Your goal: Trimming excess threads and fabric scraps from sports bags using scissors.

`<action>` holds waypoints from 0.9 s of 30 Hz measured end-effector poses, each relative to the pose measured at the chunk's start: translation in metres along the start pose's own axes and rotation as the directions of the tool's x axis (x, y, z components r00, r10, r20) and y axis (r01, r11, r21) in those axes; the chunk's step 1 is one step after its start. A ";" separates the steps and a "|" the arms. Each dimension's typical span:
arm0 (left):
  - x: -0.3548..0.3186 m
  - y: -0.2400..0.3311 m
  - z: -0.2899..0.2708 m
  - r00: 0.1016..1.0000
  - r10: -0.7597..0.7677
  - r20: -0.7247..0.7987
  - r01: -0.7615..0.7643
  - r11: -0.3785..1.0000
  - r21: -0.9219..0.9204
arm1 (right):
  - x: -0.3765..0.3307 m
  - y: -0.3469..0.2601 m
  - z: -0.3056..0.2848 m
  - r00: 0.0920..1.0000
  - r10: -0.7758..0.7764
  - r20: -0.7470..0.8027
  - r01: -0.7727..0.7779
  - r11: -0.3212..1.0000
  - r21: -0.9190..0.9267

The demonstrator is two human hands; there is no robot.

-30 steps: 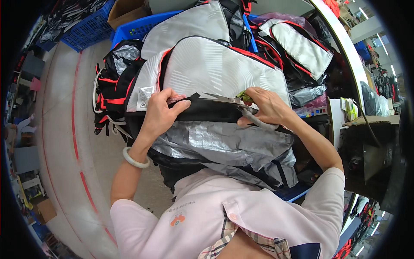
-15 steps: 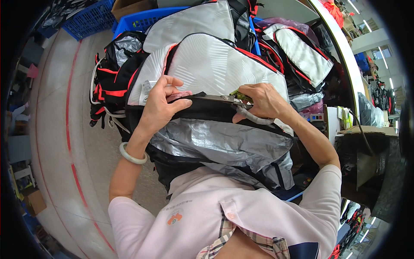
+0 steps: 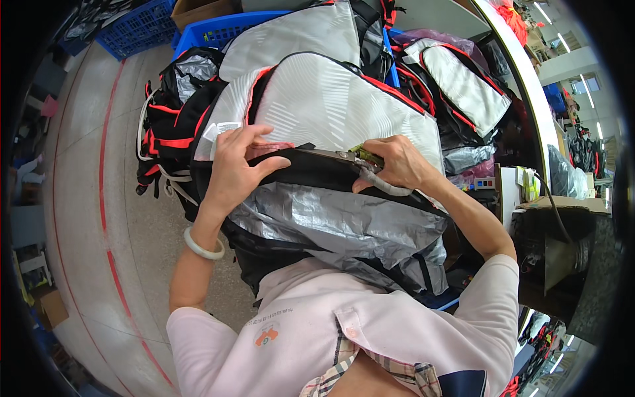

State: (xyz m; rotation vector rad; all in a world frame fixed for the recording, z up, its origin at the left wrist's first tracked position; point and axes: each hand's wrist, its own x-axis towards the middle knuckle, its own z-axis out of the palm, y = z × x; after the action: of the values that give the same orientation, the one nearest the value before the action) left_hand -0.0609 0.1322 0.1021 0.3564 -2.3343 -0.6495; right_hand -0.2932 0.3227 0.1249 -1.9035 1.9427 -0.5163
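A backpack lies before me with its white patterned panel (image 3: 331, 99) on the far side and a crinkled silver lining (image 3: 344, 215) nearer my body. My left hand (image 3: 233, 165) is at the black edge between them, thumb on the near side and fingers beyond, beside a pink strip (image 3: 274, 146). My right hand (image 3: 405, 162) grips scissors (image 3: 342, 156) with grey-wrapped handles. Their blades lie along the black edge and point toward my left hand. Something yellow-green shows at the scissors' handle. Part of my left fingers is hidden.
Behind the bag stands a blue crate (image 3: 198, 33) with more white-panelled bags. Another white-panelled bag (image 3: 463, 86) lies at the right by a white-edged table (image 3: 529, 79). Black-and-red straps (image 3: 175, 126) hang on the left, above a floor with red lines (image 3: 104, 198).
The scissors have tilted, their handle end dropping slightly toward me. Both hands have shifted a little left, and my left thumb and index finger look farther apart.
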 end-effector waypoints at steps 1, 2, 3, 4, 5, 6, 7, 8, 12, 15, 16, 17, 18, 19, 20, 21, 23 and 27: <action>-0.002 -0.001 0.000 0.999 0.035 0.032 -0.034 0.999 -0.005 | 0.001 0.000 0.001 1.000 0.025 0.016 -0.025 1.000 -0.010; -0.003 -0.003 0.000 0.996 -0.054 0.073 0.058 0.997 -0.057 | 0.002 0.001 0.001 0.999 0.023 0.024 -0.023 1.000 -0.004; -0.005 -0.004 0.002 0.983 -0.151 0.106 0.162 0.981 -0.106 | 0.005 0.001 0.003 1.000 0.000 -0.002 0.000 1.000 0.002; -0.007 -0.004 0.003 0.984 -0.139 0.115 0.151 0.983 -0.105 | 0.006 0.001 0.004 0.998 -0.042 -0.039 0.042 0.999 0.001; -0.008 -0.004 0.005 0.972 -0.214 0.098 0.228 0.959 -0.168 | 0.008 0.001 0.004 0.999 -0.024 -0.027 0.024 1.000 0.002; -0.010 -0.004 0.007 0.953 -0.290 0.091 0.303 0.926 -0.225 | 0.009 0.001 0.004 0.999 0.025 0.036 -0.024 0.999 -0.031; -0.011 -0.003 0.008 0.954 -0.289 0.084 0.301 0.925 -0.232 | 0.009 0.001 0.004 0.992 0.076 0.098 -0.069 0.995 -0.067; -0.011 -0.003 0.009 0.951 -0.302 0.072 0.309 0.906 -0.288 | 0.010 0.000 0.004 0.992 0.075 0.100 -0.069 0.995 -0.069; -0.010 -0.002 0.007 0.938 -0.340 0.060 0.340 0.880 -0.332 | 0.010 -0.002 0.001 0.993 0.077 0.088 -0.075 0.997 -0.022; -0.008 -0.001 0.006 0.925 -0.366 0.097 0.375 0.852 -0.364 | 0.014 -0.006 -0.003 0.996 0.060 0.063 -0.056 0.996 -0.062; -0.008 -0.001 0.006 0.922 -0.372 0.109 0.385 0.846 -0.369 | 0.016 -0.008 -0.004 0.998 0.039 0.050 -0.035 0.996 -0.079; -0.008 -0.001 0.006 0.924 -0.370 0.102 0.380 0.850 -0.364 | 0.018 -0.009 -0.005 0.998 0.040 0.052 -0.035 0.996 -0.079; -0.008 -0.001 0.007 0.928 -0.363 0.082 0.368 0.859 -0.356 | 0.020 -0.011 -0.006 0.997 0.033 0.074 -0.024 0.992 -0.127; -0.008 -0.001 0.007 0.925 -0.367 0.095 0.376 0.855 -0.358 | 0.022 -0.012 -0.007 0.998 -0.005 0.064 0.016 0.986 -0.167; -0.008 0.000 0.008 0.923 -0.371 0.099 0.381 0.848 -0.369 | 0.024 -0.013 -0.007 0.995 0.027 0.094 -0.010 0.985 -0.173; -0.008 0.000 0.008 0.921 -0.379 0.091 0.384 0.843 -0.377 | 0.025 -0.014 -0.006 0.996 0.021 0.088 -0.007 0.988 -0.153; -0.007 -0.001 0.008 0.918 -0.383 0.105 0.391 0.830 -0.397 | 0.026 -0.016 -0.004 0.996 0.014 0.083 -0.002 0.991 -0.134; -0.006 -0.001 0.008 0.924 -0.374 0.082 0.374 0.835 -0.404 | 0.023 -0.016 0.000 0.991 0.078 0.110 -0.067 0.993 -0.099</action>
State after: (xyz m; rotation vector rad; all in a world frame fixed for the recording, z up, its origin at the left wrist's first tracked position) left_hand -0.0617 0.1368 0.0928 0.6212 -2.0639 -1.3079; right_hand -0.2799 0.2994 0.1328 -1.8673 1.9861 -0.2932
